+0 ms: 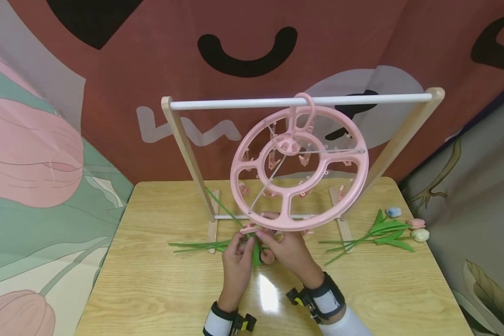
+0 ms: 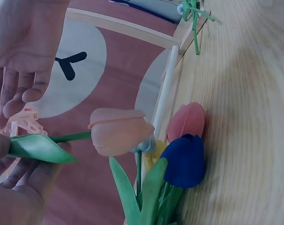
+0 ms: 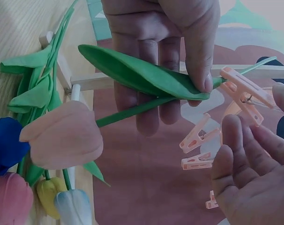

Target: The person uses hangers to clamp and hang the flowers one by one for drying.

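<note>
A pale pink artificial tulip [image 3: 62, 136] is held by its stem and leaf between the thumb and fingers of my left hand [image 1: 238, 261]. In the right wrist view its green leaf [image 3: 137, 72] lies across the left fingers. Beyond the left thumb, a pink clothespin [image 3: 242, 96] sits across the stem. My right hand [image 1: 291, 252] pinches the handle end of this clothespin, its other fingers loosely bent. Seen from the head, both hands meet below the front rim of a round pink hanger [image 1: 285, 224], which partly covers the right fingers.
The hanger, with several dangling clothespins [image 3: 197, 161], hooks over the white bar [image 1: 235, 103] of a wooden stand. More tulips lie on the table [image 1: 151, 289]: a blue one [image 2: 184, 161] and others near the hands, and a bunch [image 1: 386, 231] at the right.
</note>
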`<action>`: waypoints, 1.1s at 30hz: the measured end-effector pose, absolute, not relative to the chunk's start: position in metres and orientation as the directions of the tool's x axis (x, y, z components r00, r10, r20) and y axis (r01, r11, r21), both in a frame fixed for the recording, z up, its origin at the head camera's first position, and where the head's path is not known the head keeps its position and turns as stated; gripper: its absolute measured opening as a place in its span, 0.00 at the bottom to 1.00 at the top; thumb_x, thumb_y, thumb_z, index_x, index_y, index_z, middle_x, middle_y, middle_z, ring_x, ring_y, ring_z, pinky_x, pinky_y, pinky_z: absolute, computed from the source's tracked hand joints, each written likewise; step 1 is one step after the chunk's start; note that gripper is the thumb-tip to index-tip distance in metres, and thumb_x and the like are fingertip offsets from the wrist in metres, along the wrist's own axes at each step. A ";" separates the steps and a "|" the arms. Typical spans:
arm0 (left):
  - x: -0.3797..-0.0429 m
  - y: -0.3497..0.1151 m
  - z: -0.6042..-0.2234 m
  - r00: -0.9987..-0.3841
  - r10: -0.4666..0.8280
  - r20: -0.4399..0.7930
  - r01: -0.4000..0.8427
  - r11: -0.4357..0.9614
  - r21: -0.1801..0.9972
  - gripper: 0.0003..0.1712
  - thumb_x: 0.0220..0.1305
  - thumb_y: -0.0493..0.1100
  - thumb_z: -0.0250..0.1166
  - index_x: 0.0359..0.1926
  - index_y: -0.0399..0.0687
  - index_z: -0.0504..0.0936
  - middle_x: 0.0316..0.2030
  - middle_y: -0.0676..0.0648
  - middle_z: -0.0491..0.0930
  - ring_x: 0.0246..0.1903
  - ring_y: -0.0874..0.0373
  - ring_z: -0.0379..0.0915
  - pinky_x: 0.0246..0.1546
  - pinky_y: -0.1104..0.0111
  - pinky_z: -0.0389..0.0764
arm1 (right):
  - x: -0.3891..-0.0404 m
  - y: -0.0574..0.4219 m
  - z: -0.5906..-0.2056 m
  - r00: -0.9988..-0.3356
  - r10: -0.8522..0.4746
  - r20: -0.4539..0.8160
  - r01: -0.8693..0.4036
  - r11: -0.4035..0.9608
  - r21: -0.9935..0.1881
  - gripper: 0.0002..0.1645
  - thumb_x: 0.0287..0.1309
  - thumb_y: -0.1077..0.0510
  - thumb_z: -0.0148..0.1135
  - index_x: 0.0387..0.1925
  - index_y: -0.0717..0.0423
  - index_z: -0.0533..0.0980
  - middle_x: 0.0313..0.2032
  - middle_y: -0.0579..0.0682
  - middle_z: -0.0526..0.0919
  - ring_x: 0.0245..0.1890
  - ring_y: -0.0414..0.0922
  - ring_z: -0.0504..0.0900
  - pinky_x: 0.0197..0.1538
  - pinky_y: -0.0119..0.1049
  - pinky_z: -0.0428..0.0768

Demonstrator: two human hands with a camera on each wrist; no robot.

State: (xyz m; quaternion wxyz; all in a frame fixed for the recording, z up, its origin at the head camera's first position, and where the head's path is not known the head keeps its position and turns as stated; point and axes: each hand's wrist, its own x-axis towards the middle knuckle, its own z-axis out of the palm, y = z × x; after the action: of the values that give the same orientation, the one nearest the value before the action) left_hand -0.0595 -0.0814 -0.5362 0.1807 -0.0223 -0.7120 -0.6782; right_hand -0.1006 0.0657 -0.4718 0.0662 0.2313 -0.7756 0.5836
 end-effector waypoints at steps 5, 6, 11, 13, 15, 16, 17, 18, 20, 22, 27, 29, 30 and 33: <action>-0.062 -0.084 -0.538 -0.932 -0.230 0.282 0.265 0.101 0.959 0.11 0.73 0.34 0.63 0.53 0.39 0.81 0.42 0.37 0.88 0.35 0.38 0.88 0.28 0.61 0.90 | -0.099 0.071 -0.488 -0.892 -0.336 0.304 -0.399 0.264 -0.878 0.32 0.66 0.62 0.68 0.69 0.52 0.71 0.45 0.52 0.84 0.40 0.41 0.82 0.44 0.35 0.86; -0.062 -0.085 -0.539 -0.931 -0.230 0.282 0.263 0.109 0.959 0.11 0.73 0.35 0.63 0.53 0.39 0.81 0.42 0.38 0.87 0.36 0.38 0.88 0.31 0.59 0.91 | -0.098 0.073 -0.491 -0.894 -0.344 0.287 -0.389 0.279 -0.878 0.32 0.67 0.62 0.67 0.70 0.52 0.70 0.45 0.52 0.84 0.41 0.42 0.82 0.45 0.36 0.87; -0.064 -0.087 -0.538 -0.939 -0.226 0.260 0.240 0.112 0.964 0.09 0.72 0.34 0.64 0.51 0.40 0.81 0.40 0.39 0.87 0.38 0.36 0.87 0.34 0.60 0.91 | -0.091 0.087 -0.508 -0.924 -0.346 0.160 -0.296 0.387 -0.873 0.29 0.69 0.58 0.65 0.68 0.53 0.70 0.50 0.50 0.83 0.48 0.49 0.83 0.49 0.37 0.88; -0.063 -0.087 -0.538 -0.943 -0.221 0.248 0.232 0.097 0.968 0.08 0.71 0.33 0.64 0.50 0.39 0.81 0.40 0.39 0.87 0.37 0.35 0.87 0.33 0.58 0.91 | -0.089 0.094 -0.514 -0.933 -0.347 0.098 -0.246 0.415 -0.876 0.27 0.71 0.55 0.63 0.68 0.49 0.70 0.54 0.50 0.82 0.52 0.50 0.82 0.51 0.38 0.87; -0.063 -0.086 -0.538 -0.946 -0.218 0.241 0.227 0.086 0.970 0.09 0.70 0.31 0.65 0.49 0.38 0.81 0.40 0.39 0.87 0.37 0.37 0.88 0.33 0.58 0.91 | -0.087 0.104 -0.521 -0.935 -0.346 0.074 -0.234 0.448 -0.863 0.27 0.73 0.52 0.62 0.69 0.48 0.70 0.56 0.51 0.82 0.54 0.51 0.81 0.53 0.43 0.87; -0.063 -0.086 -0.538 -0.948 -0.215 0.236 0.225 0.078 0.971 0.09 0.70 0.31 0.65 0.49 0.38 0.81 0.40 0.38 0.87 0.37 0.36 0.87 0.34 0.59 0.91 | -0.086 0.109 -0.523 -0.935 -0.347 0.071 -0.236 0.462 -0.855 0.27 0.73 0.51 0.62 0.69 0.47 0.70 0.57 0.52 0.82 0.55 0.52 0.81 0.54 0.46 0.87; -0.063 -0.086 -0.538 -0.948 -0.216 0.236 0.225 0.075 0.972 0.09 0.69 0.30 0.65 0.49 0.38 0.81 0.40 0.38 0.87 0.37 0.39 0.88 0.35 0.60 0.91 | -0.084 0.114 -0.525 -0.935 -0.345 0.082 -0.251 0.480 -0.840 0.27 0.73 0.51 0.62 0.70 0.47 0.69 0.58 0.53 0.83 0.55 0.52 0.81 0.55 0.49 0.86; -0.063 -0.086 -0.538 -0.947 -0.217 0.237 0.225 0.078 0.971 0.09 0.69 0.30 0.65 0.49 0.38 0.81 0.40 0.38 0.87 0.37 0.42 0.88 0.35 0.61 0.91 | -0.083 0.119 -0.528 -0.934 -0.342 0.098 -0.269 0.496 -0.826 0.28 0.73 0.51 0.61 0.71 0.49 0.69 0.58 0.54 0.83 0.55 0.53 0.82 0.55 0.53 0.86; -0.063 -0.087 -0.538 -0.946 -0.216 0.240 0.229 0.076 0.971 0.10 0.69 0.31 0.65 0.50 0.37 0.81 0.40 0.38 0.87 0.37 0.48 0.89 0.36 0.65 0.91 | -0.082 0.131 -0.533 -0.934 -0.331 0.135 -0.303 0.534 -0.789 0.29 0.73 0.53 0.61 0.71 0.53 0.69 0.58 0.55 0.83 0.55 0.53 0.82 0.55 0.56 0.85; -0.063 -0.088 -0.538 -0.948 -0.207 0.241 0.234 0.059 0.970 0.10 0.70 0.32 0.65 0.50 0.36 0.80 0.40 0.37 0.87 0.37 0.50 0.88 0.37 0.63 0.91 | -0.080 0.142 -0.537 -0.936 -0.316 0.152 -0.315 0.565 -0.763 0.28 0.73 0.55 0.61 0.70 0.56 0.70 0.57 0.54 0.84 0.54 0.53 0.83 0.54 0.56 0.86; -0.064 -0.092 -0.536 -0.960 -0.157 0.231 0.234 0.001 0.972 0.12 0.73 0.34 0.64 0.52 0.32 0.77 0.42 0.33 0.86 0.38 0.41 0.87 0.40 0.57 0.91 | -0.081 0.168 -0.545 -0.947 -0.283 0.155 -0.306 0.636 -0.708 0.25 0.74 0.54 0.60 0.67 0.57 0.73 0.57 0.53 0.84 0.54 0.51 0.83 0.51 0.51 0.87; -0.064 -0.093 -0.536 -0.963 -0.149 0.225 0.228 -0.002 0.974 0.12 0.73 0.35 0.63 0.53 0.33 0.77 0.42 0.32 0.86 0.38 0.38 0.87 0.41 0.56 0.91 | -0.082 0.177 -0.547 -0.946 -0.279 0.168 -0.315 0.654 -0.687 0.25 0.74 0.54 0.60 0.67 0.58 0.72 0.58 0.54 0.84 0.55 0.53 0.83 0.53 0.53 0.87; -0.064 -0.095 -0.536 -0.963 -0.150 0.224 0.226 0.001 0.974 0.11 0.74 0.35 0.63 0.53 0.33 0.77 0.42 0.32 0.86 0.39 0.38 0.87 0.42 0.56 0.91 | -0.083 0.181 -0.548 -0.944 -0.279 0.176 -0.322 0.660 -0.679 0.25 0.74 0.55 0.60 0.67 0.59 0.72 0.58 0.56 0.83 0.56 0.55 0.83 0.54 0.55 0.86; -0.064 -0.100 -0.537 -0.962 -0.163 0.219 0.215 0.041 0.976 0.11 0.74 0.36 0.63 0.53 0.37 0.78 0.43 0.31 0.86 0.39 0.41 0.87 0.42 0.56 0.91 | -0.085 0.189 -0.549 -0.941 -0.281 0.188 -0.333 0.669 -0.664 0.25 0.75 0.55 0.59 0.67 0.60 0.72 0.59 0.59 0.82 0.56 0.58 0.83 0.56 0.59 0.85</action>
State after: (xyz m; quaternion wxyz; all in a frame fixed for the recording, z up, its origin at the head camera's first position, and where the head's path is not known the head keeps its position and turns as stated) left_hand -0.0640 -0.0995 -0.5368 0.1365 -0.0185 -0.7084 -0.6922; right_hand -0.0850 0.1892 -0.5486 0.0350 0.1679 -0.9129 0.3703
